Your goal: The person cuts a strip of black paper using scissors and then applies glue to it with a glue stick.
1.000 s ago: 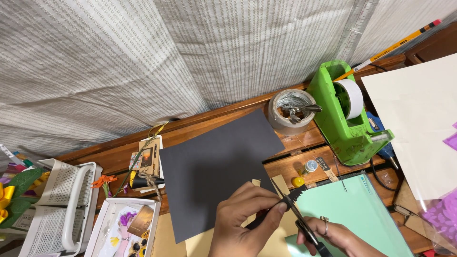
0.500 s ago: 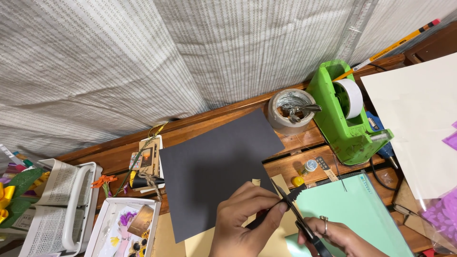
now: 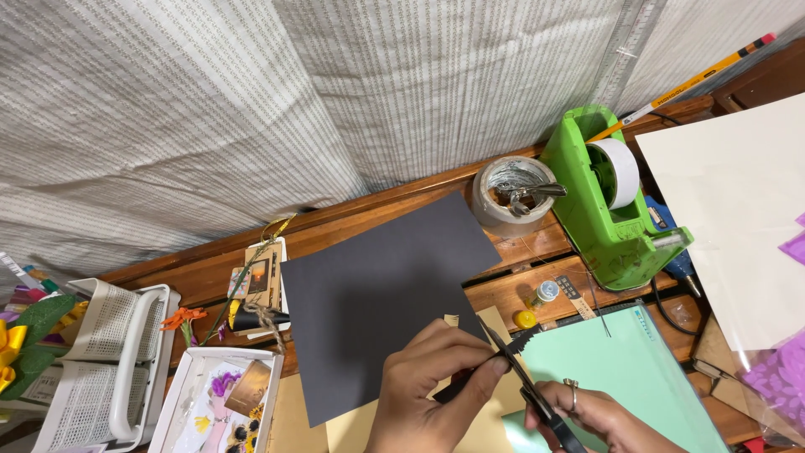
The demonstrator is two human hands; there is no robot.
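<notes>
My right hand (image 3: pixel 587 415) grips black scissors (image 3: pixel 524 382) at the bottom, with the blades pointing up and left. My left hand (image 3: pixel 432 382) pinches a small dark strip of paper at the blades. Beneath and behind the hands lies a dark grey sheet of card (image 3: pixel 377 294) on the wooden table. A mint green cutting mat (image 3: pixel 620 369) sits just right of the scissors, under my right hand. A tan sheet (image 3: pixel 495 415) lies under both hands.
A green tape dispenser (image 3: pixel 608 201) with a white roll stands at the right, a tape roll holding clips (image 3: pixel 507 193) beside it. White baskets (image 3: pixel 96 369) and a tray of flower scraps (image 3: pixel 214 403) sit at the left. A large cream sheet (image 3: pixel 738 218) covers the right. Striped cloth hangs behind.
Barely anything differs; both hands keep their hold at the scissors and dark strip, with only a slight shift of the blades.
</notes>
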